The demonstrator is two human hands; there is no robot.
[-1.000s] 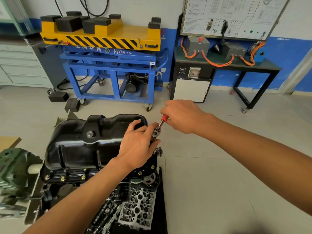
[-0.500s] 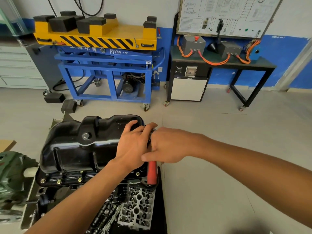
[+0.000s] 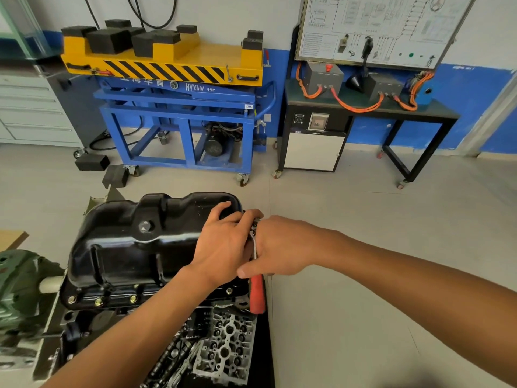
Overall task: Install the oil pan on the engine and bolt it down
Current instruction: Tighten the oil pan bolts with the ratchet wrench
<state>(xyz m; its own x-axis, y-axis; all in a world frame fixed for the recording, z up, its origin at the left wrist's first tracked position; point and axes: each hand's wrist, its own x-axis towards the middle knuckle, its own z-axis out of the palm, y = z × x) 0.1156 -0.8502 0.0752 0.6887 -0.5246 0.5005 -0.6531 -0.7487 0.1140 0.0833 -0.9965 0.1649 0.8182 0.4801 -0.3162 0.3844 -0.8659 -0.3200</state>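
The oil pan [image 3: 126, 247] sits on the engine [image 3: 84, 317], at 9 o'clock from my hands, with bolts [image 3: 98, 301] along its near flange. My left hand [image 3: 223, 242] lies on the pan's right end, fingers curled over the head of the ratchet wrench [image 3: 257, 292]. My right hand [image 3: 282, 247] wraps its steel shank, and the red grip points to 6 o'clock. My hands hide the socket. If it sits crooked, I think a pull may slip it off and round the bolt.
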